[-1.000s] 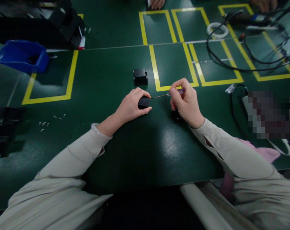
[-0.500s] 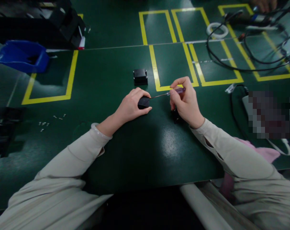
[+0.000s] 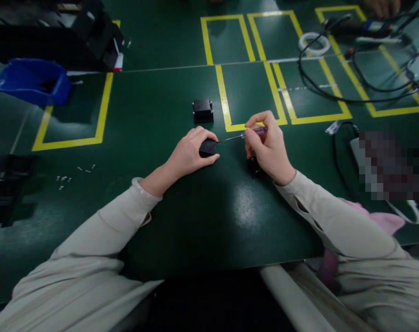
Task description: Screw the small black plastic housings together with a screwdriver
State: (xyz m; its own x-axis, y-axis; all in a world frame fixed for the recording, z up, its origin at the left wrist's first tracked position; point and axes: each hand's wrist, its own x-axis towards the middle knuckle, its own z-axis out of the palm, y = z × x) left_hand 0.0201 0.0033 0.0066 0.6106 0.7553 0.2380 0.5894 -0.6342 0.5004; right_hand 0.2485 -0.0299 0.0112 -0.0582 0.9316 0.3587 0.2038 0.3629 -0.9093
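My left hand point(image 3: 193, 151) is closed round a small black block point(image 3: 207, 148), with its thumb and fingers on the block's sides. Between the fingers of my right hand point(image 3: 267, 146) is a screwdriver point(image 3: 255, 132) with a purple, see-through handle. Its thin shaft points left, and the tip meets the right edge of the block near my left fingertips. Partly hidden under my right hand is a dark part point(image 3: 254, 166). Another black block point(image 3: 203, 110) with shiny screws at its sides lies on the green table just beyond my left hand.
Several small screws point(image 3: 63, 179) lie at left, near dark parts point(image 3: 5, 184). A blue bin point(image 3: 32, 82) and black racks stand at the far left. Black cables point(image 3: 355, 99), a white tape roll point(image 3: 314, 44) and another person's hand point(image 3: 384, 7) are at the far right.
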